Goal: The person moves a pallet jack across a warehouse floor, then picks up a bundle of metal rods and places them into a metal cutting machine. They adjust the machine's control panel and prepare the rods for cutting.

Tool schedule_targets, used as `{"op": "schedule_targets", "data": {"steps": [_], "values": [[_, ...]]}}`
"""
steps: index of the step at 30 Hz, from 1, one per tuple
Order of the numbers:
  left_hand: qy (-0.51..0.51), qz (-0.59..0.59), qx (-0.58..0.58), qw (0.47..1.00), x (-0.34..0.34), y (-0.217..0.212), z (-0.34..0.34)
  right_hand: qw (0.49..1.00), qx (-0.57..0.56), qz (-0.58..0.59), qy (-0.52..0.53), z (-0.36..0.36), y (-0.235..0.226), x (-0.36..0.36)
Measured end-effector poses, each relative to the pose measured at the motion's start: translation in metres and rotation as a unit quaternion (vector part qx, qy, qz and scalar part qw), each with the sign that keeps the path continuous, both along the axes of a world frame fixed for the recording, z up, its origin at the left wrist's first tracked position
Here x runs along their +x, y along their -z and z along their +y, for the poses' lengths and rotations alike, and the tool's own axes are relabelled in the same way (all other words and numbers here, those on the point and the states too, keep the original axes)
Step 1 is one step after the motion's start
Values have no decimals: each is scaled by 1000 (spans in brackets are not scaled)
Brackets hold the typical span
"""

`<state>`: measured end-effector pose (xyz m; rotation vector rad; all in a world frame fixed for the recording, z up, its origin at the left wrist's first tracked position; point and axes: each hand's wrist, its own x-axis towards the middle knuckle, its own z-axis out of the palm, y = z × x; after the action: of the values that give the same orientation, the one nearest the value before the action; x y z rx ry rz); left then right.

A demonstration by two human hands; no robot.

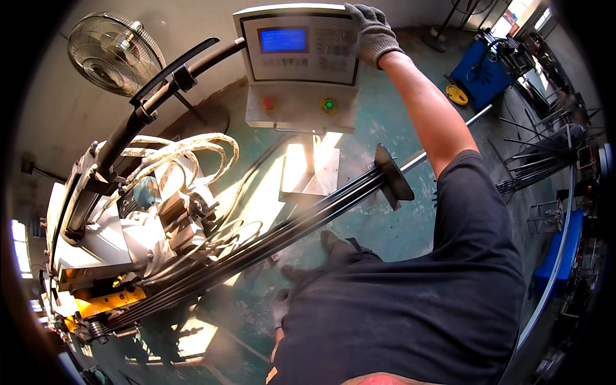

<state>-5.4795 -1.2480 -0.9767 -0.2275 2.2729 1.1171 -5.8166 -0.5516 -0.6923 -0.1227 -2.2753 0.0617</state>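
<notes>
My right hand (372, 32), in a grey knit glove, reaches up and closes over the upper right corner of a grey control panel (301, 70), beside its keypad. The panel has a lit blue screen (283, 40), a red button (268, 102) and a green button (329, 104). My left hand (280, 307), also gloved, hangs low by my body, mostly hidden behind my dark shirt. It is just below a long bundle of black rods (276, 237) that runs diagonally through a black plate (393, 176) into a machine (128, 218).
A round fan (115, 54) stands at the upper left. White cables (192, 151) loop over the machine, which has a yellow part (106, 300). A blue cart (484, 70) and a yellow disc (457, 95) sit at the upper right. More rods (532, 170) and a blue bench (558, 256) are at right.
</notes>
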Motion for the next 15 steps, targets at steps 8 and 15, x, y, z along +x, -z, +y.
{"op": "schedule_targets", "data": {"steps": [8, 15], "values": [[-90, 11, -107, 990, -23, -21, 4, 998, -9, -33, 45, 10, 7, -1], [-85, 41, -157, 983, -31, 13, -24, 993, 61, -39, 90, -4, 19, -11]]}}
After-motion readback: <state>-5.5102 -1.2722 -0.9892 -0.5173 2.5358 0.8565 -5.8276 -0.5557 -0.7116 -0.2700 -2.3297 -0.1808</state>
